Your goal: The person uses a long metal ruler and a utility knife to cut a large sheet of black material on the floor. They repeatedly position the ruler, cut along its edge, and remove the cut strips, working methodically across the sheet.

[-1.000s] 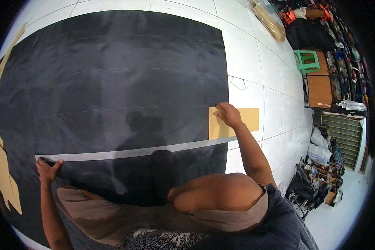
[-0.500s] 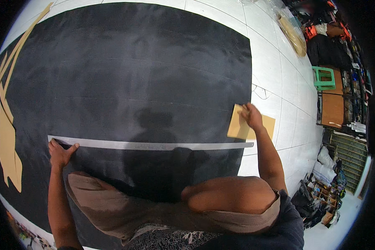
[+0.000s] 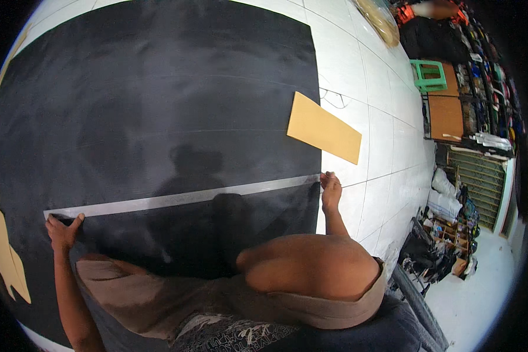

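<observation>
A long metal ruler [image 3: 158, 200] lies across a large black sheet [image 3: 100, 105] spread on the floor, slightly tilted, its right end higher in view. My left hand [image 3: 63, 232] is at the ruler's left end, thumb and fingers spread along its lower edge. At the other end, by the sheet's right edge, my right hand [image 3: 331, 189] has its fingers closed around the ruler's tip. Beyond it, a tan rectangular card [image 3: 324, 129] rests partly on the black sheet and partly on the white tiles.
Tan cut-off pieces [image 3: 4, 246] lie along the sheet's left side. On the right stand a green plastic stool [image 3: 429, 76], a crowded shelf [image 3: 498, 88] and bags and boxes of odds and ends [image 3: 449, 234]. A plastic-wrapped tan roll [image 3: 378, 22] lies at the far right.
My right hand has let go of the tan card and come down to the ruler's right end. The ruler has tilted, its right end swinging away from me. The view has shifted too.
</observation>
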`<state>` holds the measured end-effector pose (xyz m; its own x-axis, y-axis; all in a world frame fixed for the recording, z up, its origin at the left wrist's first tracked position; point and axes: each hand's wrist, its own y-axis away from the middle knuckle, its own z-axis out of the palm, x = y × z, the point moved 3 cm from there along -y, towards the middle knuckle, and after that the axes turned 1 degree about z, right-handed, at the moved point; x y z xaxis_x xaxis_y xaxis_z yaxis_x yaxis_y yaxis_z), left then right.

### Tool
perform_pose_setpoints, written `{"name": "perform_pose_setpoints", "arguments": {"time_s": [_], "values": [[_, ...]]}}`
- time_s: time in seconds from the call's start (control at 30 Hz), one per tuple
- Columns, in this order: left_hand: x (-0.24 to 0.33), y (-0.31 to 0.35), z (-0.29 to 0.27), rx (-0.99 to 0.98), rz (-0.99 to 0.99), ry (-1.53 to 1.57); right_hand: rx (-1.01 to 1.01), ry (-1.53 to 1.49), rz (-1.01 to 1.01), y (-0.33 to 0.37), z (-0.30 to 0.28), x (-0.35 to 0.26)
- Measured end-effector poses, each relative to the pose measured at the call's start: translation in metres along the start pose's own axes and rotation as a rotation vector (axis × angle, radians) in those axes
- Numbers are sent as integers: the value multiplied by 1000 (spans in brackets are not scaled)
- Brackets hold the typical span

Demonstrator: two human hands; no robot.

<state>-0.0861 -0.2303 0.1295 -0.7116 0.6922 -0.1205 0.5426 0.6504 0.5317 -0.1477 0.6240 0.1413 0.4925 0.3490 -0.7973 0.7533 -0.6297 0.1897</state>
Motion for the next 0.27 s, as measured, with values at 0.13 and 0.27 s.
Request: {"name": "perform_pose_setpoints", "arguments": {"time_s": [0.13, 0.27], "values": [[-3, -5, 1, 20, 32, -11, -36, 62, -118, -10, 1, 8], [-6, -8, 3, 25, 20, -30, -20, 132, -96, -13, -1, 15]]}}
